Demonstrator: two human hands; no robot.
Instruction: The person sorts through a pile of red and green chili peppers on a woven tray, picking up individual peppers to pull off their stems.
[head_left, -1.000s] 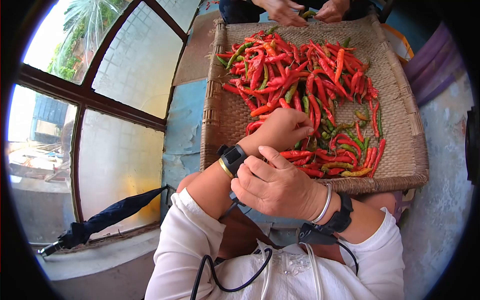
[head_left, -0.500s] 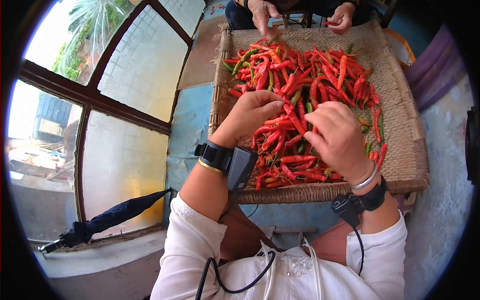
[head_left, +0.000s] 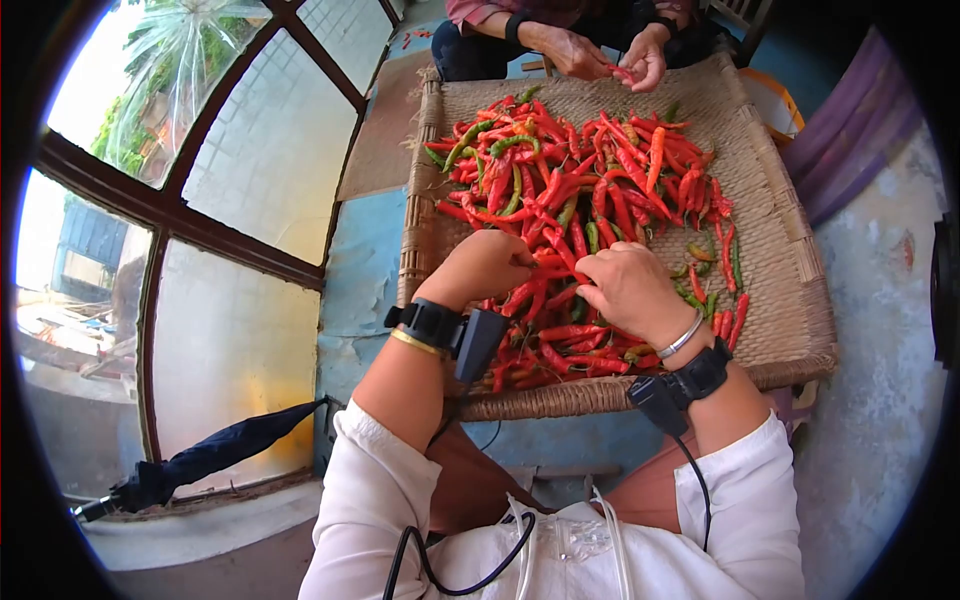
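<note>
Red chili peppers [head_left: 560, 345], with some green and orange ones among them, lie heaped on a woven tray [head_left: 785, 290]. My left hand [head_left: 480, 268] is over the near left part of the heap, thumb and fingertips pinched together. What is between them, if anything, is too small to make out. To its right, my right hand [head_left: 635, 290] pinches the lower end of a red chili pepper [head_left: 566, 252] slanting up and left over the heap. Part of the heap is hidden under both hands.
Across the tray, another person's hands [head_left: 610, 62] hold a red chili. Windows [head_left: 235, 340] and a folded dark umbrella [head_left: 225, 445] are on the left. A purple cloth [head_left: 850, 140] hangs at the right wall. A thick rim [head_left: 600, 398] edges the tray's near side.
My left hand has moved down and left, away from the chili. My right hand has shifted left. The other person's hands have come together around a red chili. The view has shifted slightly.
</note>
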